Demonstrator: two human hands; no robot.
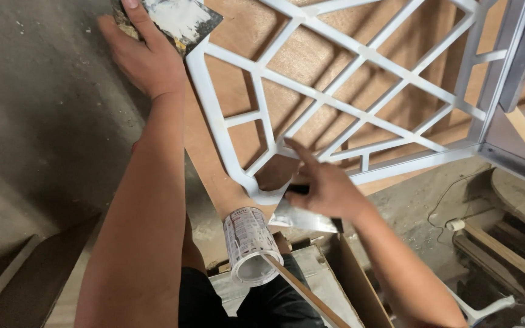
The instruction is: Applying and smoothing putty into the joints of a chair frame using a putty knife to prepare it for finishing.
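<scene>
My left hand point(144, 54) is raised at the top left and grips a flat board point(180, 18) smeared with white filler. My right hand point(323, 185) holds a putty knife point(302, 217) by its dark handle, the metal blade pressed near the rounded lower corner of a white lattice frame point(360, 54). The frame lies on a brown plywood sheet point(238, 30). An open white can point(247, 246) with a printed label sits just below the frame's corner, between my arms.
Grey concrete floor point(44, 121) spans the left side. Wooden boards and a box point(335, 285) lie below the can. A metal bar point(518, 54) crosses the top right, with timber pieces and a cable point(457, 222) at the right.
</scene>
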